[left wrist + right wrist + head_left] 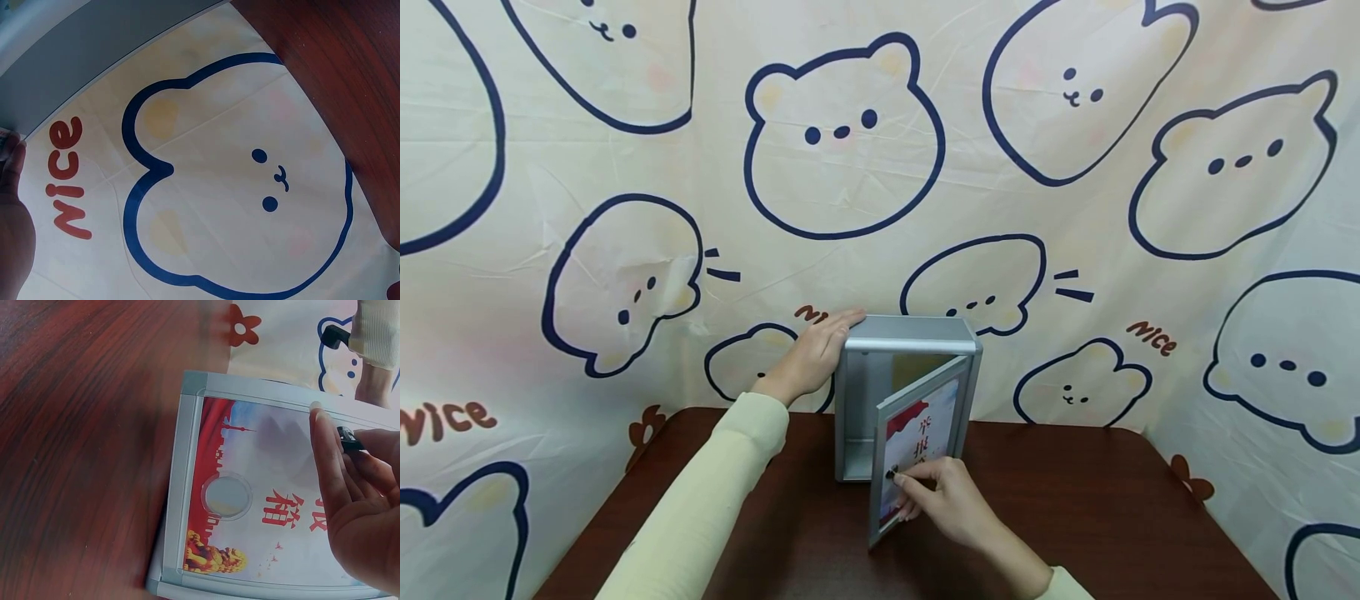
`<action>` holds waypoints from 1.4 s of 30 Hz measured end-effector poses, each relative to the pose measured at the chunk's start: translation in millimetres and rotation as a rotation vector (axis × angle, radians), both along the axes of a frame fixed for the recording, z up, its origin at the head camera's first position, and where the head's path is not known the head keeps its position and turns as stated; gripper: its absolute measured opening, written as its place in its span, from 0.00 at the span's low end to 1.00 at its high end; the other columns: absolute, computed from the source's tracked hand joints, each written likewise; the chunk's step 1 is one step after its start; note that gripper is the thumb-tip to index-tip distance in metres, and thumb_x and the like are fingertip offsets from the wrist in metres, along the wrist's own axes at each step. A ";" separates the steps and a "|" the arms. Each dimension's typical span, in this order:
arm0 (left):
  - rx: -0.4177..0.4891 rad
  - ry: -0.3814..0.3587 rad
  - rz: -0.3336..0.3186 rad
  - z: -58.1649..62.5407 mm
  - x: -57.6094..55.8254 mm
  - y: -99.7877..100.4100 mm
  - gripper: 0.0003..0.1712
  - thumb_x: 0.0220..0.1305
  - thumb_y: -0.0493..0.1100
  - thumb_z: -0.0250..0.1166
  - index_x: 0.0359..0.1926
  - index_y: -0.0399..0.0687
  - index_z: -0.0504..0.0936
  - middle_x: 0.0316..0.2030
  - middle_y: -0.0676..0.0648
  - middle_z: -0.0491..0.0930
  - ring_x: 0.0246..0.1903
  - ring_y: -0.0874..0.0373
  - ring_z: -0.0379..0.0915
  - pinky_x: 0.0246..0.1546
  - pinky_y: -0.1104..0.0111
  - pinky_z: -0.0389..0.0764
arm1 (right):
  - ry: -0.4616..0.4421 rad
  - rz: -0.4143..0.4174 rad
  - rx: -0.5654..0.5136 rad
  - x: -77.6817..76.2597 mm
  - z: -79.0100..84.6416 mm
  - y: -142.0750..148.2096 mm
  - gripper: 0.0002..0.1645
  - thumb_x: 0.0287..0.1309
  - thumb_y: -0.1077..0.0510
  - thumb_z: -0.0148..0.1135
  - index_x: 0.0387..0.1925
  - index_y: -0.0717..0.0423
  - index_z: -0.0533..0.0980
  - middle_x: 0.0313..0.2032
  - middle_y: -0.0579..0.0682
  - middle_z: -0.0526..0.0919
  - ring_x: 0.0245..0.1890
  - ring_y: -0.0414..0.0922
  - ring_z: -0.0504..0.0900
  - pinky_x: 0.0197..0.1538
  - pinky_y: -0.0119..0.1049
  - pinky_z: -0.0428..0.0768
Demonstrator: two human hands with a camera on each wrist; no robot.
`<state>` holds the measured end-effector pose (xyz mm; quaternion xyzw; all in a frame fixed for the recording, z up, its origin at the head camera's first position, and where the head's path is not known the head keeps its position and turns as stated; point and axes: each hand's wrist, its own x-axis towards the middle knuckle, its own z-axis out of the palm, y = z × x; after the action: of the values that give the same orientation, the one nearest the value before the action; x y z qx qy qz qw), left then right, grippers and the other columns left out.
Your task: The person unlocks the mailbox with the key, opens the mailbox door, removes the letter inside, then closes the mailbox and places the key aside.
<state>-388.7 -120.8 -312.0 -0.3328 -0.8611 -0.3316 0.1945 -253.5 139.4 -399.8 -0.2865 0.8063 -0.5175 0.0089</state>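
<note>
A silver-grey metal box [913,330] stands upright on the table, its front door [925,417] swung outward. The door carries a printed panel with red characters, and the right wrist view shows a round clear window [227,496] in it. My left hand [811,354] rests on the box's top left edge, fingers laid over the top. In the left wrist view, only part of that hand shows at the left border. My right hand [953,500] pinches a small black-headed key [349,439] at the door's free edge. The key's blade is hidden.
The dark reddish-brown wooden table [1060,508] extends to both sides of the box. Behind it hangs a cream cloth [842,183] with blue-outlined cartoon animals, close to the table's back edge. Inside the box, part of the grey interior [868,392] shows.
</note>
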 end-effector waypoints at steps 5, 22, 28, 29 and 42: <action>0.005 0.011 -0.001 0.4 -0.7 -0.1 0.31 0.83 0.50 0.33 0.76 0.45 0.66 0.76 0.47 0.64 0.76 0.54 0.55 0.76 0.53 0.58 | -0.007 0.011 -0.006 0.9 1.0 2.3 0.13 0.71 0.59 0.62 0.38 0.65 0.87 0.28 0.59 0.88 0.24 0.49 0.88 0.31 0.37 0.87; 0.005 0.005 -0.001 0.2 -0.2 0.0 0.31 0.83 0.50 0.33 0.76 0.44 0.66 0.76 0.46 0.64 0.76 0.53 0.55 0.76 0.53 0.57 | -0.051 0.044 -0.017 2.4 -0.2 11.3 0.12 0.71 0.60 0.61 0.41 0.65 0.87 0.30 0.63 0.88 0.24 0.46 0.88 0.32 0.39 0.88; 0.002 -0.004 0.005 0.4 -0.2 0.3 0.31 0.83 0.49 0.33 0.77 0.45 0.65 0.76 0.46 0.63 0.77 0.53 0.54 0.76 0.53 0.57 | -0.060 0.056 -0.008 3.4 1.0 15.0 0.13 0.72 0.59 0.61 0.41 0.65 0.87 0.30 0.62 0.88 0.25 0.45 0.88 0.33 0.40 0.88; 0.001 -0.001 0.005 0.2 -0.6 0.4 0.31 0.83 0.49 0.33 0.77 0.44 0.65 0.76 0.46 0.63 0.77 0.53 0.54 0.76 0.53 0.57 | -0.060 0.059 -0.008 3.5 1.2 15.7 0.14 0.72 0.59 0.60 0.41 0.65 0.87 0.30 0.63 0.87 0.25 0.45 0.88 0.34 0.42 0.88; 0.000 -0.007 0.003 0.0 -0.7 -0.1 0.31 0.83 0.50 0.33 0.77 0.45 0.65 0.76 0.47 0.63 0.77 0.55 0.54 0.76 0.54 0.56 | -0.074 0.078 0.013 3.4 -2.1 22.5 0.17 0.73 0.56 0.59 0.37 0.66 0.86 0.28 0.57 0.88 0.25 0.45 0.88 0.34 0.47 0.88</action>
<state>-389.4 -120.9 -312.1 -0.3304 -0.8623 -0.3323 0.1918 -250.1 162.0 -401.9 -0.2984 0.7969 -0.5218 0.0607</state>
